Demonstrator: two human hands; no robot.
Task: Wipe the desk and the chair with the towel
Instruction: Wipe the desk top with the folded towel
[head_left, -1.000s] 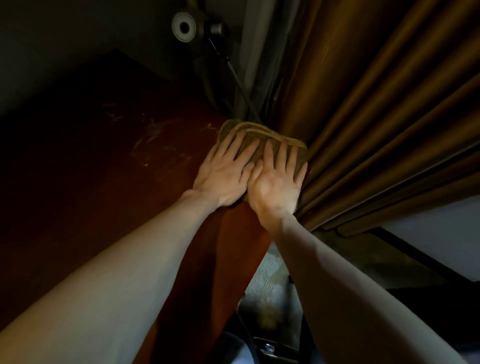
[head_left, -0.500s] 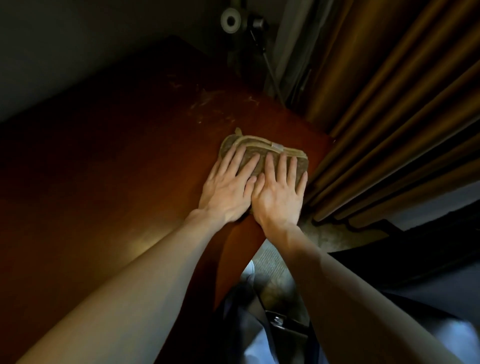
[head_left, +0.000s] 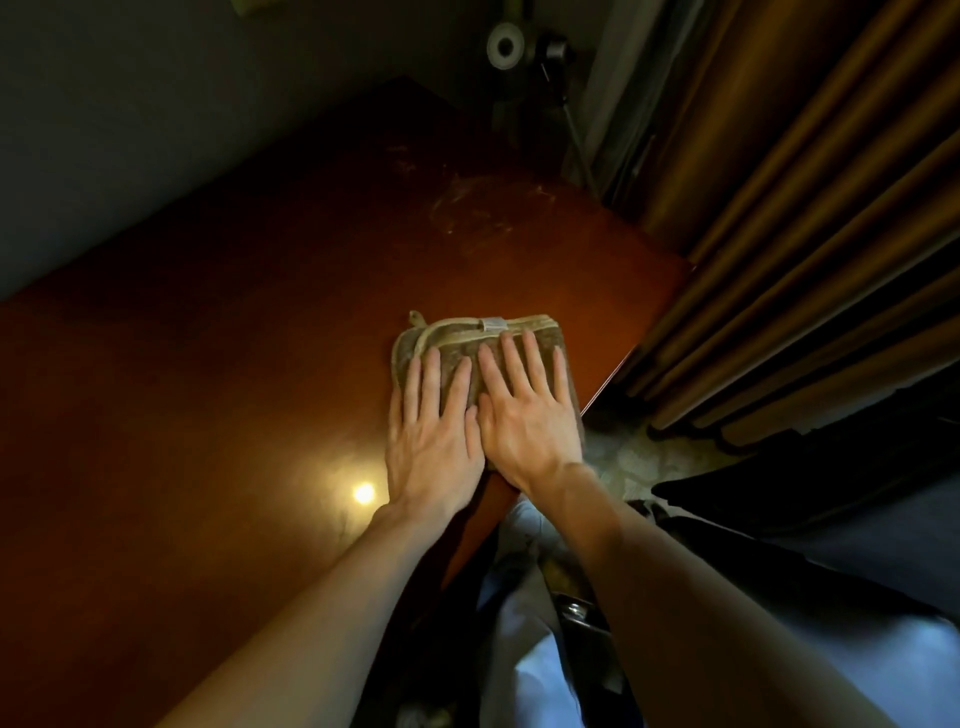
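Observation:
A folded brown towel (head_left: 457, 340) with a pale trim lies flat on the reddish-brown desk (head_left: 234, 395), near its right edge. My left hand (head_left: 431, 436) and my right hand (head_left: 524, 415) lie side by side on the towel, fingers straight, pressing it down onto the wood. The near half of the towel is hidden under my palms. Faint dusty smears (head_left: 467, 208) mark the desk's far corner. No chair is clearly visible.
Brown curtains (head_left: 805, 234) hang close along the desk's right edge. A dark stand with a round white-faced device (head_left: 505, 44) stands behind the far corner. A lamp reflection (head_left: 363, 492) glows on the wood by my left wrist. Floor and dark shapes lie below right.
Both hands have slid the towel back towards me, away from the curtain and the far corner. More of the desk's far end shows beyond the towel.

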